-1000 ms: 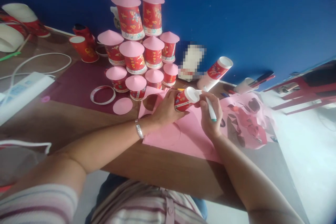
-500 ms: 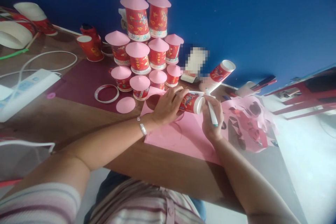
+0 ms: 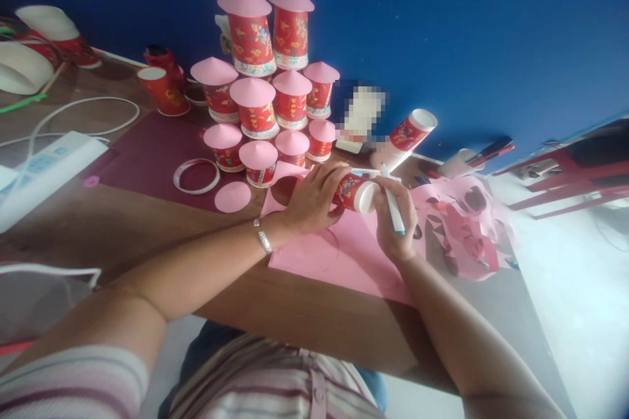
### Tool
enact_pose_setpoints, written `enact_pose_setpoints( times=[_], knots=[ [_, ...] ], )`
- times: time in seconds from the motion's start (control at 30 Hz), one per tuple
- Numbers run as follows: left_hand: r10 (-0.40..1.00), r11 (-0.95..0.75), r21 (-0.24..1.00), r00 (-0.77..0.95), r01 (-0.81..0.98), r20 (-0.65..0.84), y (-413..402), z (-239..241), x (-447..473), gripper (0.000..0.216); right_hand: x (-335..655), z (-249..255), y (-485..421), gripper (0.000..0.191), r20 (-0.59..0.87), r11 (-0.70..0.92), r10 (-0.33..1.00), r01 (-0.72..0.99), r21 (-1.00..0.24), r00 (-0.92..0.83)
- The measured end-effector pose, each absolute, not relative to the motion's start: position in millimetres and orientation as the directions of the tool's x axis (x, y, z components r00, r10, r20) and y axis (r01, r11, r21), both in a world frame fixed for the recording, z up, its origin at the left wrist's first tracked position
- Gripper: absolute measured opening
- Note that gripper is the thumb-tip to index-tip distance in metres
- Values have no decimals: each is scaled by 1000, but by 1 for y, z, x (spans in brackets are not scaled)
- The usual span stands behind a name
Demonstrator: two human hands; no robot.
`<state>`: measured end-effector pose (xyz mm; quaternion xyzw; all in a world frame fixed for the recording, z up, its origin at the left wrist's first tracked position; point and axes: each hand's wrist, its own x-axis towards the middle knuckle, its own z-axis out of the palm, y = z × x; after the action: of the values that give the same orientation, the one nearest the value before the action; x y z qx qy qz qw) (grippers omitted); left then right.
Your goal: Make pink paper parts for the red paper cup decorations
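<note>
My left hand (image 3: 317, 200) is wrapped round a red patterned paper cup (image 3: 350, 191), which lies on its side with its white end towards my right hand (image 3: 396, 219). That hand grips a white marker pen (image 3: 394, 209) with a green end, close beside the cup's white end. Beneath both hands lies a pink paper sheet (image 3: 324, 262). To the left stand several red cups with pink cone tops, among them a small one (image 3: 258, 163) in front. A pink paper disc (image 3: 232, 197) and a white ring (image 3: 196, 177) lie near them.
Pink paper scraps (image 3: 472, 236) heap at the right, by a cup of pens (image 3: 459, 162). A tilted red cup (image 3: 413, 131) leans near the blue wall (image 3: 466, 26). At left are a power strip (image 3: 49, 170), its white cable and a standing red cup (image 3: 164, 91).
The whole view has shifted slightly, so the stacked cups appear a little further left. My hands keep their grip on the cup and marker pen, with the cup's angle barely changed.
</note>
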<state>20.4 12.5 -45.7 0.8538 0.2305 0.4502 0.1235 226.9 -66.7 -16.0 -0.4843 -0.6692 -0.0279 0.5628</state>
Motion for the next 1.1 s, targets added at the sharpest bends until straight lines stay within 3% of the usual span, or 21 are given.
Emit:
enact_pose_setpoints(
  times=[0.1,0.17,0.27,0.4,0.57,0.67,0.83,1.1],
  knots=[
    [689,-700,680,461,221,559,10,-43,25,72,231,-16,-66,25,774,539,626,667,-515,93],
    [814,-482,863,441,150,377,9,-39,27,67,234,-13,-66,29,782,550,619,670,-498,73],
    [871,-187,982,463,5,164,9,-33,27,62,237,-6,-68,32,823,550,568,732,-402,25],
    [877,-51,994,472,-97,91,14,-34,25,68,231,4,-75,30,848,585,527,752,-305,-66],
    [854,-90,985,496,-150,154,15,-36,23,78,216,9,-83,22,862,660,446,739,-136,-240],
    [831,-110,981,527,-158,178,12,-33,23,83,210,8,-85,20,870,659,435,741,-133,-231],
    [813,-118,989,563,-94,151,6,-28,23,73,209,9,-88,15,876,607,432,788,-104,-217],
    [856,-132,990,509,47,90,4,-18,24,56,208,15,-86,29,860,670,395,741,-31,-322]
  ],
)
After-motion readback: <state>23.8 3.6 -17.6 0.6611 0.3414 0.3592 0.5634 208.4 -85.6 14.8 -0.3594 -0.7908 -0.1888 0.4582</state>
